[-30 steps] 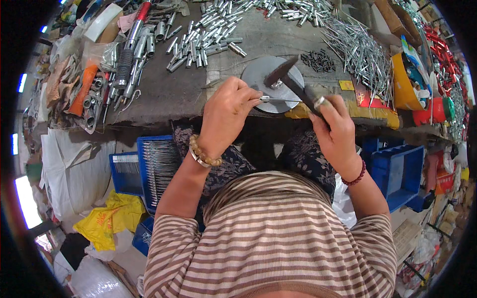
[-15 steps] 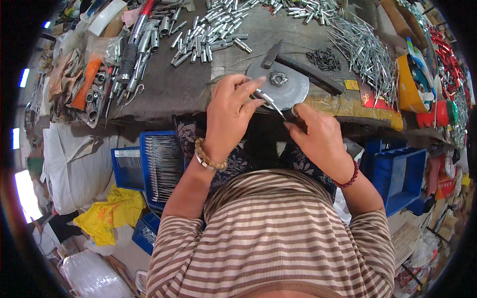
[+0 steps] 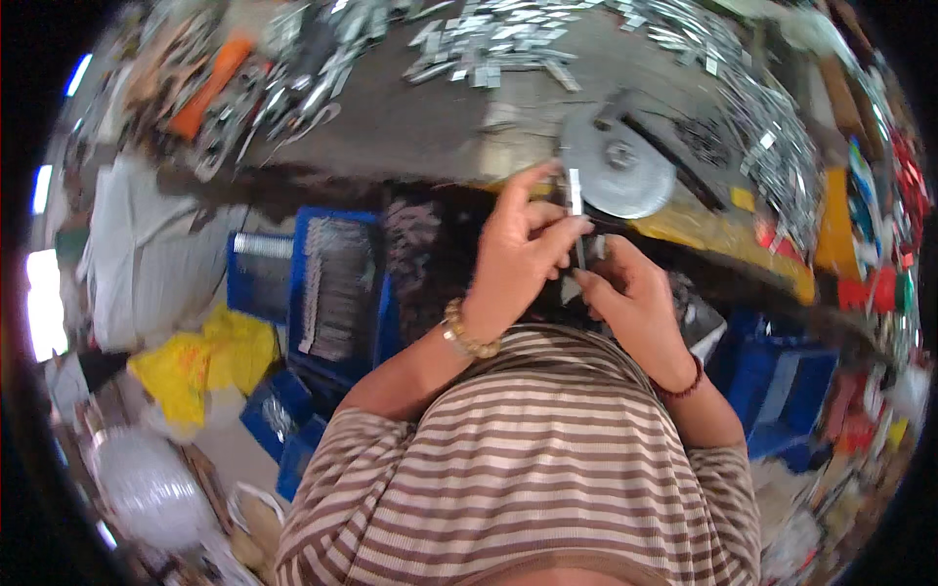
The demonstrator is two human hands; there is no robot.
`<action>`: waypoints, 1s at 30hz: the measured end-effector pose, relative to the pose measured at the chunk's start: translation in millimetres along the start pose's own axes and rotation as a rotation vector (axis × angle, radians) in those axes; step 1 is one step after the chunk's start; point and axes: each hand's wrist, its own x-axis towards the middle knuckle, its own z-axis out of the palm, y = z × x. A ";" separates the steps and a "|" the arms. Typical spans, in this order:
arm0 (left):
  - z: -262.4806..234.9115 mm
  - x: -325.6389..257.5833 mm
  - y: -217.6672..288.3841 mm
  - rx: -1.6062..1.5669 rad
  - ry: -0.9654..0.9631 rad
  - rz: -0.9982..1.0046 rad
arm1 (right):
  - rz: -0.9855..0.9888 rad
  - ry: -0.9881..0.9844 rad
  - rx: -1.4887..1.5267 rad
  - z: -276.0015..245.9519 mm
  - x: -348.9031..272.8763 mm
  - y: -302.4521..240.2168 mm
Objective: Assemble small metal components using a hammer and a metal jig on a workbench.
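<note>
A slim silver metal rod with a thicker sleeve (image 3: pixel 575 195) at its far end stands out from between my hands, in front of the bench edge. My left hand (image 3: pixel 520 256) pinches it near the sleeve, the index finger stretched along its left side. Lower down, my right hand (image 3: pixel 640 305) has thumb and fingers closed around the rod's thin near end. Just beyond lies a round grey metal disc (image 3: pixel 640 186) with a nut-like piece at its centre. A hammer (image 3: pixel 674 161) rests across the disc's far right side. The picture is smeared by motion, so fine detail is lost.
Silver metal sleeves (image 3: pixel 489 44) lie heaped at the back of the bench, thin rods (image 3: pixel 782 156) at the right. An orange-handled tool (image 3: pixel 210 88) lies far left. Below the bench are blue crates (image 3: pixel 337 293) on the left and a blue crate (image 3: pixel 782 381) on the right.
The view has shifted, so the bench sits farther right and higher. Both hands have drawn back toward my body with the rod, which has turned from slanting to nearly straight away from me.
</note>
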 end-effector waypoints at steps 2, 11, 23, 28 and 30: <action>-6.9 -0.6 -2.4 -0.036 0.028 0.047 | 0.084 -0.036 -0.025 6.3 0.3 -15.5; -140.9 -33.0 -27.7 -0.084 0.628 0.150 | -0.086 0.144 0.109 -32.7 20.3 13.4; -338.1 -57.3 -181.6 -0.020 1.200 -0.196 | -0.072 0.173 0.150 -34.8 33.5 13.0; -359.2 -45.7 -191.6 0.155 1.159 -0.233 | -0.081 0.161 0.166 -40.8 33.7 17.0; -374.1 -55.4 -201.8 0.711 1.326 -0.164 | -0.046 0.131 0.158 -40.5 34.0 14.3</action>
